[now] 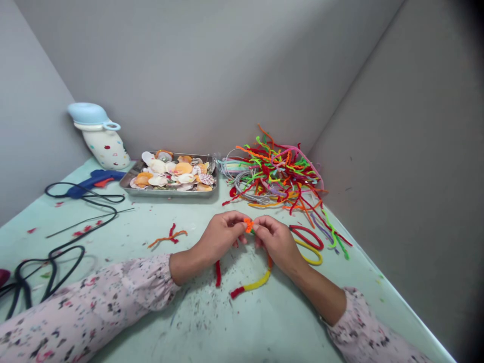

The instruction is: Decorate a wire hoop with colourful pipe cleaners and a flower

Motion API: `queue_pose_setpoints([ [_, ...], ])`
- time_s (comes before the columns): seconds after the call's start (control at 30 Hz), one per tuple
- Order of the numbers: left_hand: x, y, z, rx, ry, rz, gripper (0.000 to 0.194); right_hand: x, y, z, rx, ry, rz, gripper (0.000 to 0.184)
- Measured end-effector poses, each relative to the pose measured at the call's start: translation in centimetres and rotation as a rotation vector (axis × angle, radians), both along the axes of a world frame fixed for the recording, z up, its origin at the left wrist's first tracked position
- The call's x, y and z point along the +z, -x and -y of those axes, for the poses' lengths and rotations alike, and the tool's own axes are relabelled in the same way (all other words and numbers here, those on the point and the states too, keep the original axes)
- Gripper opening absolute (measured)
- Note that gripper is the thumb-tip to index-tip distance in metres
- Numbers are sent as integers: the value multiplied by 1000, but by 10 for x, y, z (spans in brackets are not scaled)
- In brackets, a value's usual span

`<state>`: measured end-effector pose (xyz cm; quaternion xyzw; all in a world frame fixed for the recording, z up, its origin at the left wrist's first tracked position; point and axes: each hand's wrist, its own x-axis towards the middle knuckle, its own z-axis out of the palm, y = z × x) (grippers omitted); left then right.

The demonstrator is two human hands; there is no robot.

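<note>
Near the middle of the table, my left hand (227, 232) and my right hand (275, 239) meet, fingertips pinched on a small orange pipe cleaner piece (248, 225). A bit of green shows just under it, partly hidden by the fingers. Below my right hand hangs or lies a pipe cleaner strip (260, 282) in orange, yellow and red. A short red pipe cleaner (218, 274) shows under my left hand. Beside my right hand are scissors (308, 242) with red and yellow handles, their blades hidden by the hand. Left of my hands lies an orange and red pipe cleaner cross (172, 237).
A metal tray (170, 193) of seashells stands at the back. Right of it is a tangled heap of pipe cleaners (280, 171). At left are a bottle (104, 143), a blue glue gun (93, 182) and a looping black cord (81, 247). Walls enclose the table's back and sides.
</note>
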<state>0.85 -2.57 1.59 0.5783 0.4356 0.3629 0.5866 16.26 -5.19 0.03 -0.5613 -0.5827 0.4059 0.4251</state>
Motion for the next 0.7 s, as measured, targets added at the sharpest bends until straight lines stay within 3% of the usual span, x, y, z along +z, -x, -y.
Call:
queue_pose_setpoints([
  [0.27,-4,1,-1,-15,-38,-55,16,2,0,2,-25,-59,38,19],
  [0.7,2,-2,-1,-34,218,109,12,-5,-3,2,23,-323,323,17],
])
